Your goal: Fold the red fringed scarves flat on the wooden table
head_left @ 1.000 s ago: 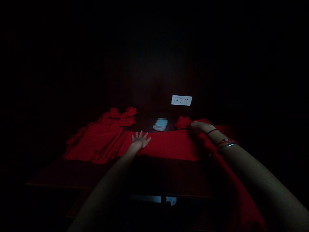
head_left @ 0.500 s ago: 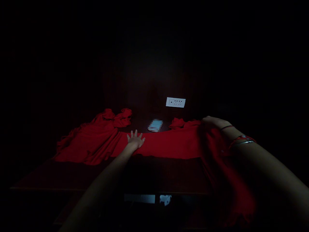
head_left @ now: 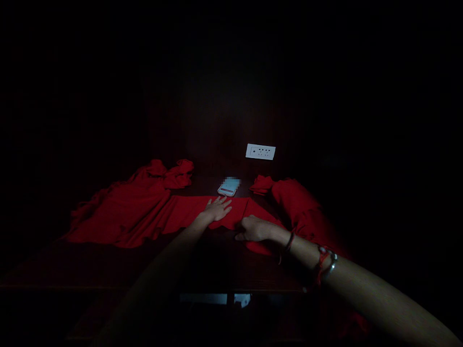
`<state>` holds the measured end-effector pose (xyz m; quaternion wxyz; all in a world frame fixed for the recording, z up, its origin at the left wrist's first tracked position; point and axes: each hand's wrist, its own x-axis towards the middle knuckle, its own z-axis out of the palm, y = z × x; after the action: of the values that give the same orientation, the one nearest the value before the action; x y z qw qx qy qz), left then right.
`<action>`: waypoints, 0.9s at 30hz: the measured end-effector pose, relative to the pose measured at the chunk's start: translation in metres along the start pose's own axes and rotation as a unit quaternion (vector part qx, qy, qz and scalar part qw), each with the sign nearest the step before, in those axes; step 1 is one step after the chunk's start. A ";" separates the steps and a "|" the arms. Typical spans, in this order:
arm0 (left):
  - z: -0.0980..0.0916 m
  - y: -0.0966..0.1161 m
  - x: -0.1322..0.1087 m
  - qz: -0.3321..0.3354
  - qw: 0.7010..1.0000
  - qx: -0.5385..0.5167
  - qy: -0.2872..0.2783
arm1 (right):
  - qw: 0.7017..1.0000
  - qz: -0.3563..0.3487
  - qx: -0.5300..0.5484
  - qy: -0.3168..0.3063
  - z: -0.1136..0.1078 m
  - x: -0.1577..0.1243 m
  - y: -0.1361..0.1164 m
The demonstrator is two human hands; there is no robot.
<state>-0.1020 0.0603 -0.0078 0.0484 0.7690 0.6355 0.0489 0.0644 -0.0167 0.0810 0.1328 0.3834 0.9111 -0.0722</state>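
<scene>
A long red cloth lies across the dark table, bunched and wrinkled at the left and flatter in the middle. My left hand presses palm-down on the flat part, fingers spread. Just right of it, my right hand is closed on a piece of the cloth near its front edge. A slanting crease runs from beside my left fingers toward the right hand. More red fabric is heaped to the right and drops off into shadow.
Behind the cloth lies a phone with a lit screen. A white socket plate is on the dark wall. The table's front edge runs below, with pale objects underneath. Surroundings are very dark.
My right hand has swung from the far right toward the middle and down, drawing the cloth's right part with it. My left hand has shifted slightly right, still flat on the cloth.
</scene>
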 end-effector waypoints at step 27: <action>-0.006 0.019 -0.009 0.121 0.989 -0.006 0.079 | 0.981 -0.047 0.154 0.104 -0.009 -0.027 0.057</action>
<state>-0.0856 0.0477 0.0005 -0.0038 0.8334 0.5396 0.1192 0.1216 0.0072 0.0959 -0.0274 0.3618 0.9147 -0.1778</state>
